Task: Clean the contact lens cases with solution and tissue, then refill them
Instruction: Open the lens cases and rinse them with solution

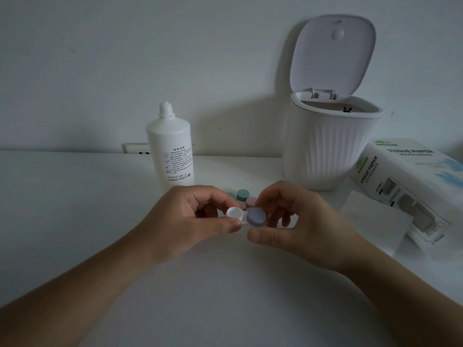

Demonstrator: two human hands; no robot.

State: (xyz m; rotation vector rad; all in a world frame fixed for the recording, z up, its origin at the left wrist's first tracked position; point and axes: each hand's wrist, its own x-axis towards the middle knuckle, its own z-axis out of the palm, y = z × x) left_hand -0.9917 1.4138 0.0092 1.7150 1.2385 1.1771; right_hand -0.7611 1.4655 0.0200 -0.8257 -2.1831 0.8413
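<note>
Two hands hold one lens case above the counter (75, 196). The left hand (190, 216) pinches the white-capped side (235, 213); the right hand (283, 216) closes fingers on the purple cap (256, 216), probably unscrewing it. Next comes solution from the uncapped bottle (171, 151) behind; tissue sheet (370, 216) lies right.

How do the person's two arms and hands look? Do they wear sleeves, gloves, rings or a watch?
Both forearms are bare as far as the picture shows, with no sleeves in view. The left hand and the right hand have no gloves. No ring, watch or bracelet shows on either one. The nails look short and unpainted.
</note>
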